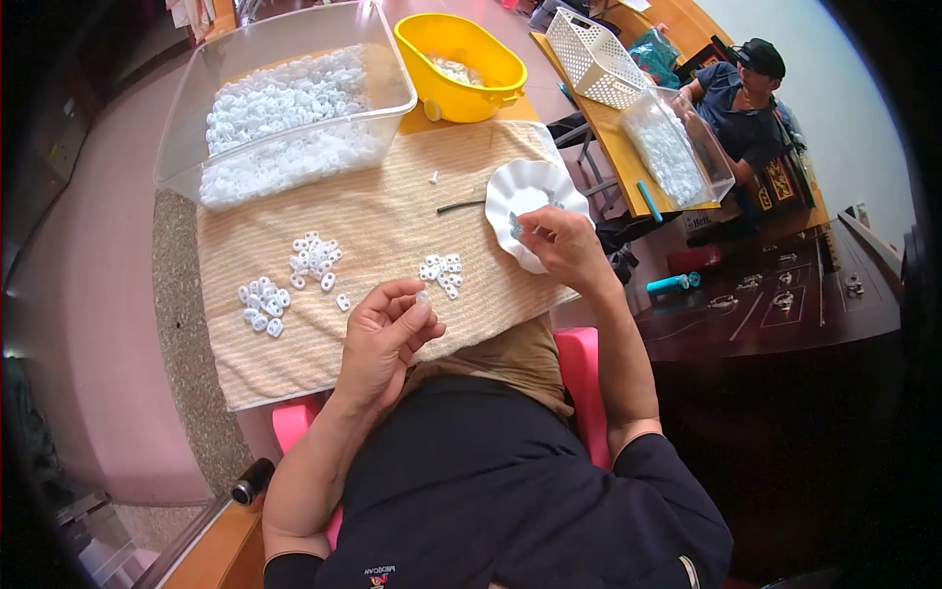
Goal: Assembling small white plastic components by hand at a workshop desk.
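Striped cream towelling point(373, 211) covers the table, and the action is right at its near edge! Left hand point(388, 339) comes in low, thumb and forefinger pinched together on a small pale piece point(422, 296), the other fingers curled loosely behind. Over to the right hand point(569, 250), above the scalloped white plate point(503, 187): thumb and forefinger almost meet beside tiny grey-blue bits point(515, 226), though whether they grip one, I can't tell from here.

Now the little white parts, smooth, rounded and holed! One cluster point(442, 273) sits between the two hands, just beyond the left fingertips; a single part point(342, 302) lies just left of that hand, with a looser heap point(314, 257) and an outer heap point(263, 305) farther left. Behind them, a clear plastic bin point(182, 162) holds a whole mass of them, next to a glossy yellow tub point(461, 106).

Edges: the plate crowds the table's right side, a thin dark stick point(461, 206) pointing at its rim. Bare cloth opens up between the heaps and the plate, with another open stretch nearer the front left corner.
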Demonstrator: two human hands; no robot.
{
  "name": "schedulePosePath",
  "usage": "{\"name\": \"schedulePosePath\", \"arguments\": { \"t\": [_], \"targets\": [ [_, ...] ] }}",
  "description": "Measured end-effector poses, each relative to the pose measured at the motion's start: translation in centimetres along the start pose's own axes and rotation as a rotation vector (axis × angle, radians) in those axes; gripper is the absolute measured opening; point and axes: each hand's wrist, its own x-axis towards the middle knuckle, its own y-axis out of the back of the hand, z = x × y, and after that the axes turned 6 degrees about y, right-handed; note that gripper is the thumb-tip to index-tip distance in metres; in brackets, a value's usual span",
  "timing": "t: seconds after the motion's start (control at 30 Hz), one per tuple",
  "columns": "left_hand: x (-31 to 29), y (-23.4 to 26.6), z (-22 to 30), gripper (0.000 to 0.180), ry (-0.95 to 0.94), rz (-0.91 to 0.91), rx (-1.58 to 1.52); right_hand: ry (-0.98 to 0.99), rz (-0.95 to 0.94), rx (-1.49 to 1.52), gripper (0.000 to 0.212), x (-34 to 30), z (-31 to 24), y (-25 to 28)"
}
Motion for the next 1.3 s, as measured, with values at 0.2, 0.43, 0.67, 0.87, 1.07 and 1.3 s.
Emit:
{"name": "schedulePosePath", "arguments": {
  "t": [0.2, 0.43, 0.67, 0.87, 1.07, 1.3],
  "targets": [
    [0.1, 0.0, -0.1, 0.020, -0.003, 0.013, -0.011, 0.076, -0.063, -0.228, 0.018, 0.2, 1.2, -0.2],
    [0.2, 0.2, -0.1, 0.020, -0.007, 0.013, -0.005, 0.099, -0.091, -0.312, 0.014, 0.5, 1.4, -0.6],
    [0.1, 0.0, 0.0, 0.019, -0.011, 0.031, 0.020, 0.118, -0.114, -0.333, 0.010, 0.8, 1.5, -0.7],
    [0.0, -0.1, 0.1, 0.019, -0.003, 0.047, 0.025, 0.107, -0.162, -0.343, 0.009, 1.0, 1.5, -0.5],
    [0.1, -0.1, 0.1, 0.019, -0.002, 0.057, 0.035, 0.081, -0.188, -0.341, 0.009, 1.4, 2.0, -0.6],
    [0.0, -0.2, 0.2, 0.015, -0.001, 0.054, 0.020, 0.047, -0.209, -0.341, 0.010, 1.6, 1.5, -0.3]
  ]
}}
